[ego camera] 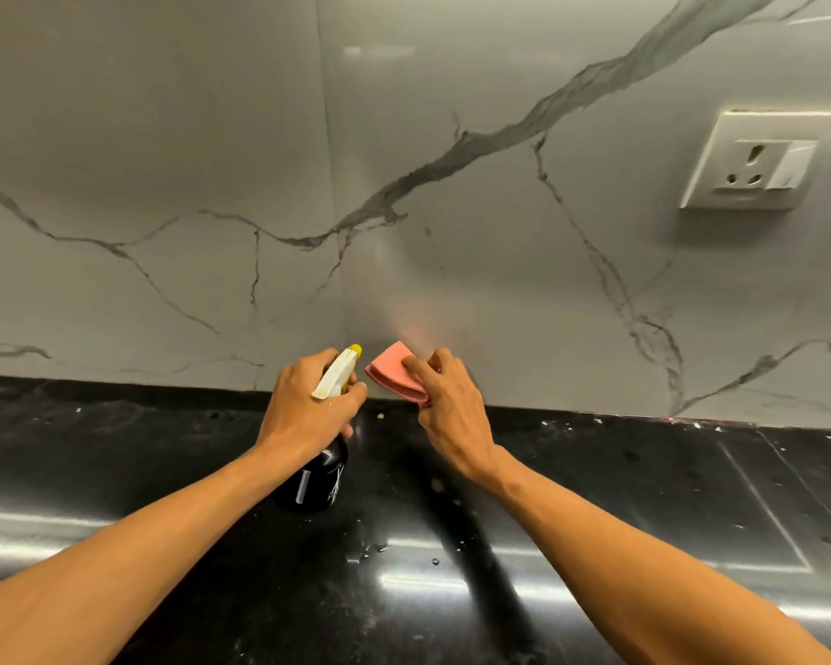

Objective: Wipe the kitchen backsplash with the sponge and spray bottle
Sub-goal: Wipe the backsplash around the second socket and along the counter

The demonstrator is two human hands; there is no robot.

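The left hand (308, 400) grips the dark spray bottle (325, 453) with its nozzle toward the marble backsplash (404, 208), the right hand (452, 400) pinches the folded pink sponge (397, 371) just beside it, so spraying seems in hand and wiping the wet area comes next.

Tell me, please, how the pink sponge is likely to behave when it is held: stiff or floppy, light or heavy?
The sponge is folded double in the right hand, so it is probably soft and floppy, not stiff. It looks thin, so it is likely light for its size. Being flat, it should not roll.
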